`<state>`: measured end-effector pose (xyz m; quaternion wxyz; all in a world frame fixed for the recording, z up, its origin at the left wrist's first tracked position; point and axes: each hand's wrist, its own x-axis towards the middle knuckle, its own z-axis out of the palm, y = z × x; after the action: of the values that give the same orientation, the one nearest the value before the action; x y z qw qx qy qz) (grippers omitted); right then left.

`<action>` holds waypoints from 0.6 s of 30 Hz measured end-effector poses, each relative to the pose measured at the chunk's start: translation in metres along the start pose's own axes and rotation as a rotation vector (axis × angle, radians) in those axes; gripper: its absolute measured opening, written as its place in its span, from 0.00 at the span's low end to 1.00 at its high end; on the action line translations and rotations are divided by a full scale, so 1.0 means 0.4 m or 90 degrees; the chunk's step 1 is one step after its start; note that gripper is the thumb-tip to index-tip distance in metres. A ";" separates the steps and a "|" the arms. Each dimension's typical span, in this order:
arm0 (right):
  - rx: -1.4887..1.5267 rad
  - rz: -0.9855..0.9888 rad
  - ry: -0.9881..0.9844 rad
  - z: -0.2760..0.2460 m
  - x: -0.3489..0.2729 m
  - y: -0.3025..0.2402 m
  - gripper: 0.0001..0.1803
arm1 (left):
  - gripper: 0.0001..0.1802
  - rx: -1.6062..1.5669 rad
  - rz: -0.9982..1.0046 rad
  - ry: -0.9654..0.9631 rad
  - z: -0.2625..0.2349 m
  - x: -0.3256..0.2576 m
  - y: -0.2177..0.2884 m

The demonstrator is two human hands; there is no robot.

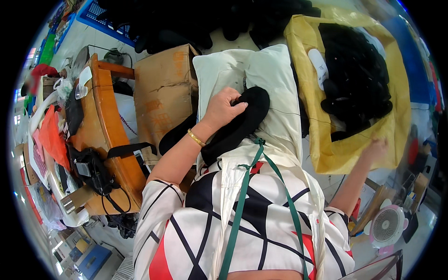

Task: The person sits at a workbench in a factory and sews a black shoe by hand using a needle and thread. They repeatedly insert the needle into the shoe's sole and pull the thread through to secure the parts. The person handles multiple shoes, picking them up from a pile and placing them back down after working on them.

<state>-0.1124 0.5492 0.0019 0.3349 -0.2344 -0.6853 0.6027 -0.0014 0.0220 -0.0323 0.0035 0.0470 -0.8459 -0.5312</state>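
Observation:
My left hand [223,111], with a bracelet at its wrist, is closed on a black, shoe-shaped piece [254,106]. The piece has a rounded far end and lies slantwise over the pale cloth [275,84] on my lap. Thumb and fingers pinch its upper edge. Another dark piece [175,136] lies left of my wrist, partly hidden by my forearm. Off to the right, my right hand [376,150] is in front of the near side of a yellow bag [345,161]. Motion smears its fingers, so whether it holds anything is unclear.
Inside the yellow bag are many black pieces [359,79] and a white sole-shaped piece [318,65]. A cardboard box [161,88] stands left of my lap, beside a wooden chair [109,126] with a black bag [95,170]. At lower right is a fan [387,225].

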 end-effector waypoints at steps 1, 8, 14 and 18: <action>0.084 0.019 -0.116 0.055 -0.063 -0.001 0.10 | 0.14 -0.013 -0.018 -0.012 -0.005 0.002 -0.006; -0.218 -0.350 -0.840 0.352 -0.534 -0.140 0.09 | 0.13 -0.030 -0.030 0.016 -0.045 -0.011 0.053; -0.159 -0.487 -0.869 0.378 -0.642 -0.146 0.06 | 0.16 -0.093 -0.123 -0.051 -0.058 -0.049 0.099; -0.008 -0.559 -0.920 0.385 -0.716 -0.212 0.05 | 0.16 -0.178 -0.213 -0.120 -0.013 -0.042 0.099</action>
<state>-0.0291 0.2246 0.0270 0.0171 0.4941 -0.7634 0.4156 0.0125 0.0358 0.0065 -0.1570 0.1358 -0.7413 -0.6383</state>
